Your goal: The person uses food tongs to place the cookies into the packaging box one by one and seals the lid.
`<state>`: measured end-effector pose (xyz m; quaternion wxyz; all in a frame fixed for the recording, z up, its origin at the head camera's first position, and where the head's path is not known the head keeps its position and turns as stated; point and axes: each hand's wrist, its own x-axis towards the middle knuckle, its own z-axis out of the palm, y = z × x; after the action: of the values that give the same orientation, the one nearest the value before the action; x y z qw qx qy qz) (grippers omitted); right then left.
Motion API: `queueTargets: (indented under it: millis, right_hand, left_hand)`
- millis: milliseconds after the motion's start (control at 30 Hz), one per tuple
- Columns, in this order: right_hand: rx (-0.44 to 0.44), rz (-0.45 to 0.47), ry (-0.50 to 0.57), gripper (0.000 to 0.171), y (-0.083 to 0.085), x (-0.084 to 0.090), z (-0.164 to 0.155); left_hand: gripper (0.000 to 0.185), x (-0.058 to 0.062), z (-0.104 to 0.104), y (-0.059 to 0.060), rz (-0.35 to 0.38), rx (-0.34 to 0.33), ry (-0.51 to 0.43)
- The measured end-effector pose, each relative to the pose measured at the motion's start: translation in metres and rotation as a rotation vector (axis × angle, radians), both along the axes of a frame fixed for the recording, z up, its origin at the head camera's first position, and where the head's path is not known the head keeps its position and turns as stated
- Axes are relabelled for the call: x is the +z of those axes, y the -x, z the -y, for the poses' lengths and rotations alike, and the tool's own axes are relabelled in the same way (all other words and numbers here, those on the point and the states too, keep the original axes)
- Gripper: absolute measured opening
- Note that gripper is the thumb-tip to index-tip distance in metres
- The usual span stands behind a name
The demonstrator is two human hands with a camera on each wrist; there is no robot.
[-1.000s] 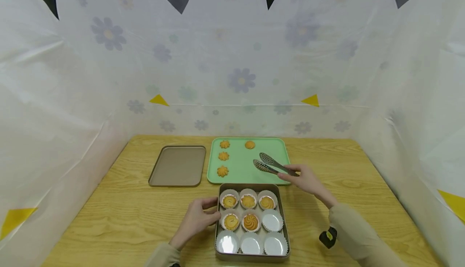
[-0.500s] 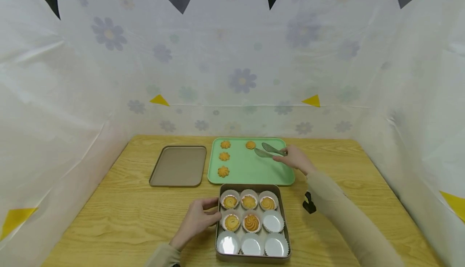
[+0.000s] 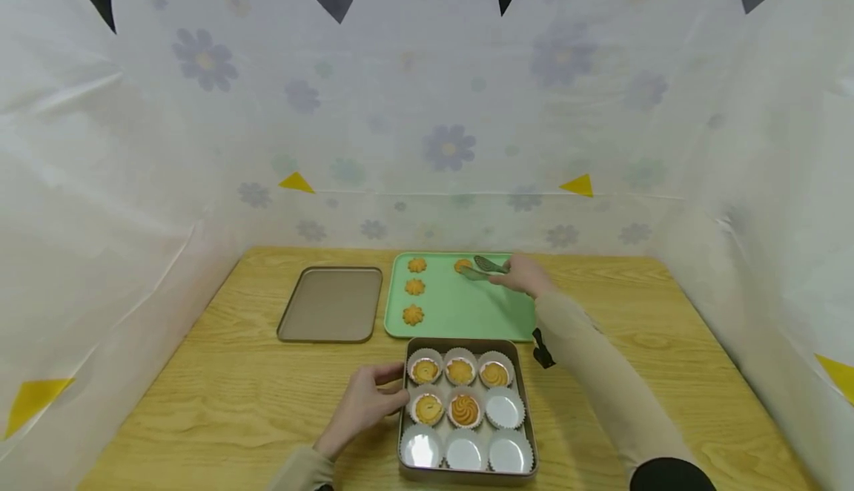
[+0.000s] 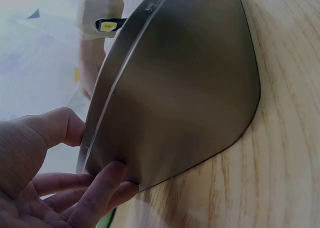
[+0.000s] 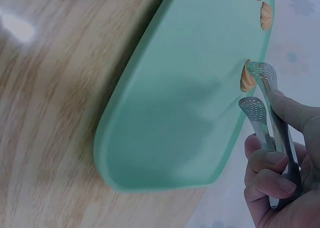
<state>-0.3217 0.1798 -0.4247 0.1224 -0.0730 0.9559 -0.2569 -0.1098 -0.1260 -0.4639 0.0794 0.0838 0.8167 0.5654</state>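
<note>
My right hand grips metal tongs, their perforated tips spread apart over the back of the green tray. The tips are at a round swirled cookie, one of them overlapping it in view; whether they touch it I cannot tell. Near me stands a metal tin with fluted cups, several holding cookies, among them a browner swirl cookie; the other cups are bare. My left hand rests against the tin's left side, thumb at the rim and fingertips on the outer wall.
Three flower-shaped cookies line the tray's left part. Left of it lies a flat brown metal lid or tray. A wooden table carries everything, with white patterned sheeting around it on the back and sides.
My right hand has carried the tongs back and left across the green tray, up to the round cookie at its far edge. The left hand stays against the tin.
</note>
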Motion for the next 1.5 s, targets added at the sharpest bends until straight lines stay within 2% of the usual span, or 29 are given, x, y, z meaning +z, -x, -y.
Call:
queueTargets:
  millis: [200, 400, 500, 633, 800, 1067, 1233, 1500]
  right_hand:
    - [0.011, -0.039, -0.042, 0.056, 0.005, 0.0, 0.01]
    - [-0.016, -0.024, -0.076, 0.056, 0.007, 0.002, 0.018]
    - [-0.025, -0.014, -0.092, 0.052, 0.008, 0.003, 0.021]
    - [-0.028, -0.017, -0.13, 0.036, 0.007, 0.005, 0.024]
    - [-0.022, -0.024, -0.16, 0.057, 0.006, 0.006, 0.025]
    - [-0.033, -0.029, -0.154, 0.056, 0.005, 0.005, 0.023]
    - [-0.004, -0.031, -0.149, 0.051, 0.001, 0.005, 0.019]
    - [0.05, -0.062, -0.133, 0.056, -0.008, 0.005, 0.011]
  left_hand:
    - [0.057, 0.0, 0.0, 0.0, -0.006, -0.006, 0.001]
    - [0.057, 0.0, 0.0, 0.001, -0.005, -0.012, -0.002]
    - [0.057, 0.0, 0.001, 0.001, -0.004, -0.012, -0.008]
    - [0.057, 0.0, 0.0, 0.001, -0.003, -0.011, -0.013]
    - [0.057, 0.0, 0.0, 0.0, -0.001, -0.01, -0.007]
    - [0.058, -0.001, 0.0, 0.0, -0.003, -0.008, -0.02]
    - [0.058, -0.001, 0.0, 0.0, -0.001, -0.014, -0.023]
    - [0.056, -0.001, 0.0, 0.001, -0.002, -0.013, -0.028]
